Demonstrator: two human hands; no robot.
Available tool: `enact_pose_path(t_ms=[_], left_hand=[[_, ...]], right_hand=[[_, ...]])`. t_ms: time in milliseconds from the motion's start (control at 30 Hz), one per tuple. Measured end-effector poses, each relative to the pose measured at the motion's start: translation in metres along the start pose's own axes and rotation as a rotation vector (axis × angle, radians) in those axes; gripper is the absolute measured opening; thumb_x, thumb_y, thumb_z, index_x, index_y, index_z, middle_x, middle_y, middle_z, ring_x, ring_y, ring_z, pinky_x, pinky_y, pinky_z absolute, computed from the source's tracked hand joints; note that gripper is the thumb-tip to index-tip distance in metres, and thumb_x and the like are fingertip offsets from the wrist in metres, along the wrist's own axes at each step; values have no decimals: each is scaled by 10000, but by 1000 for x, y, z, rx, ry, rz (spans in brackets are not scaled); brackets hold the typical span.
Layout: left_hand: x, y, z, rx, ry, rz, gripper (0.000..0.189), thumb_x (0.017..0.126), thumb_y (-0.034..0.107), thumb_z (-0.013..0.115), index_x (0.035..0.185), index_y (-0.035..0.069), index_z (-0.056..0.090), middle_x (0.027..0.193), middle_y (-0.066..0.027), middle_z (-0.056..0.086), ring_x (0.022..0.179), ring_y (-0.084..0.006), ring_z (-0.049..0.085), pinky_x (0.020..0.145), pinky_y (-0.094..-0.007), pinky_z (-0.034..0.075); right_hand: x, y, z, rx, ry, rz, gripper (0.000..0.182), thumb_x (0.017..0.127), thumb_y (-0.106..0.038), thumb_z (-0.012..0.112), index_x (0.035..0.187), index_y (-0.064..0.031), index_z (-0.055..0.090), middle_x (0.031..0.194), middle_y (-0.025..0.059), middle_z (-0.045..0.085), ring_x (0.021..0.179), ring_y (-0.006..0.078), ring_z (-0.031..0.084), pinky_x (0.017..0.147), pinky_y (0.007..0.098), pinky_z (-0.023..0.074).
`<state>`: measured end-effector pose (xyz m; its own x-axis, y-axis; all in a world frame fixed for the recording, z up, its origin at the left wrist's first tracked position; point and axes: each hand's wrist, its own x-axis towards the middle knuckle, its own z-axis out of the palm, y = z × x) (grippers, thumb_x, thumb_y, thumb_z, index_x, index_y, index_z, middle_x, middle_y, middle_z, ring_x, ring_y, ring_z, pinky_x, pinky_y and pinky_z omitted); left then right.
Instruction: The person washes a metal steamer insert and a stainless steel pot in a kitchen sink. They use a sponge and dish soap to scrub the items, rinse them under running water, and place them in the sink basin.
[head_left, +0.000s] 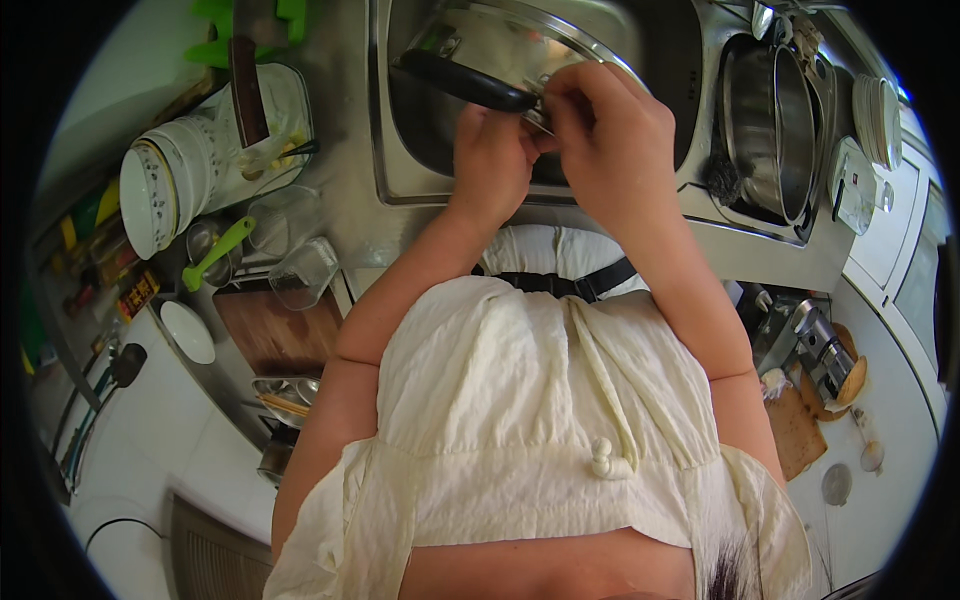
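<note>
A shiny steel cookware piece (517, 34), a pot or a lid, is tilted over the sink basin (420, 135). A curved black handle (465, 81) is fixed to it by metal mounts. Below the handle's right end, my left hand (491, 154) grips the piece from the near side, its fingertips partly hidden. My right hand (611, 124) pinches with thumb and bent fingers at the mount by that same end. Whether a small part or cloth lies between these fingertips cannot be made out.
White bowls (161, 187), a cleaver with a wooden handle (247, 90) and clear plastic containers (304, 274) stand on the left. Steel pans (772, 135), a scouring pad (724, 180) and stacked plates (877, 124) are on the right. A wooden cutting board (277, 330) lies lower left.
</note>
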<state>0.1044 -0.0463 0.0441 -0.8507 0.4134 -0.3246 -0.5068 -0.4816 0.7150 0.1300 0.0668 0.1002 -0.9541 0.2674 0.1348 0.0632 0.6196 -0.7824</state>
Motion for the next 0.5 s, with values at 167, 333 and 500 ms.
enact_pose_path(t_ms=[167,333,500], left_hand=[[-1,4,10,-159,71,-24,174,946,147,484,933,-3,570,885,-103,656,780,-190,653,651,-313,544],[-1,6,7,-110,85,-12,215,964,184,468,927,2,576,859,-100,656,800,-197,661,706,-323,553],[1,-2,-4,-115,29,-12,222,968,190,469,927,-1,575,866,-105,657,800,-203,662,710,-326,555]], right_hand=[[-6,2,-7,13,-25,38,52,772,1,610,819,-14,592,760,151,613,666,343,604,604,392,483],[-13,10,-20,189,-39,289,65,792,-8,630,856,-9,635,720,107,611,599,201,603,577,291,477],[-11,12,-12,267,-5,243,69,795,-7,628,861,-21,639,709,84,602,595,164,591,571,277,473]])
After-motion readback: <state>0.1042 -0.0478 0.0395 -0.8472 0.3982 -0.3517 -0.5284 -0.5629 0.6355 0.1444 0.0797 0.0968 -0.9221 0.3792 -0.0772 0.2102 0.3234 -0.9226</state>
